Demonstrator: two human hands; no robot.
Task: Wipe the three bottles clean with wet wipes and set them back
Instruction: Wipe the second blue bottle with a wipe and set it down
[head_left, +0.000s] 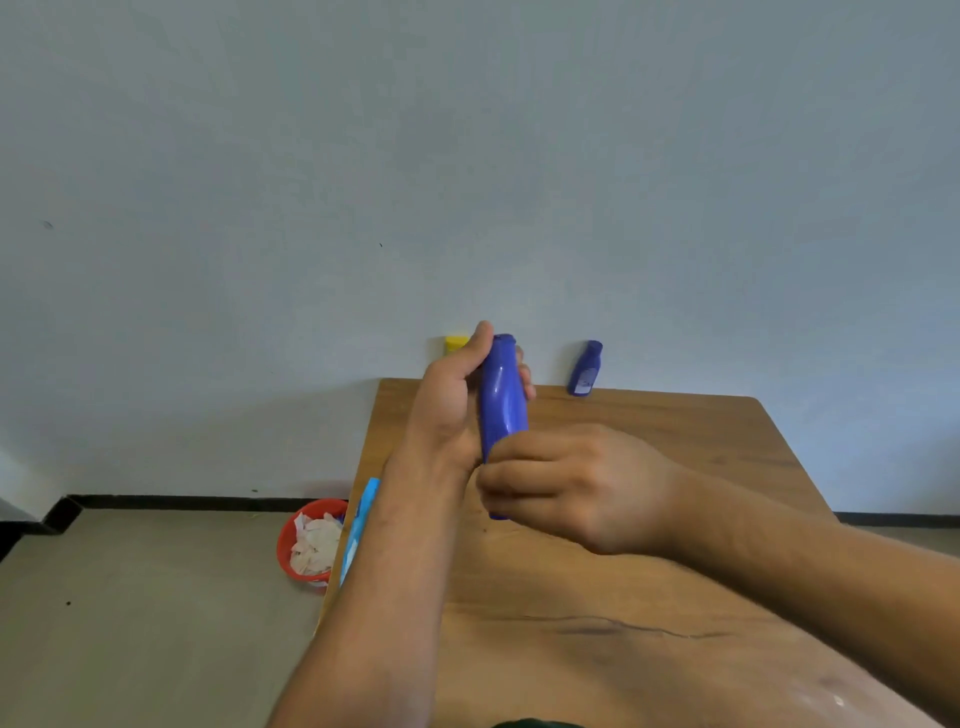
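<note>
While the left hand (451, 400) wraps around the upper part of a tall blue bottle (501, 400), thumb up along its left side and fingertips showing past its right edge, the right hand (571, 486) is curled over the bottle's lower end, its fingers folded tight against the plastic; whether a wipe is tucked under those fingers cannot be told. The bottle is held nearly upright above the wooden table (649, 545), a little above the centre of the view, and its bottom tip shows just under the right hand's fingers. At about one o'clock from it, a smaller blue bottle (586, 368) with a pale label stands at the far edge of the table against the wall, well apart from the hands. At about eleven o'clock, a yellow object (456, 343) shows just beyond the left thumb, mostly hidden by the hand, so what it is cannot be told. At about eight o'clock from the held bottle, a light blue pack (358, 525) lies along the left edge of the table, partly covered by the left forearm. Just beside it, on the floor, sits a red bin (284, 540) filled with crumpled white wipes (314, 543)
</note>
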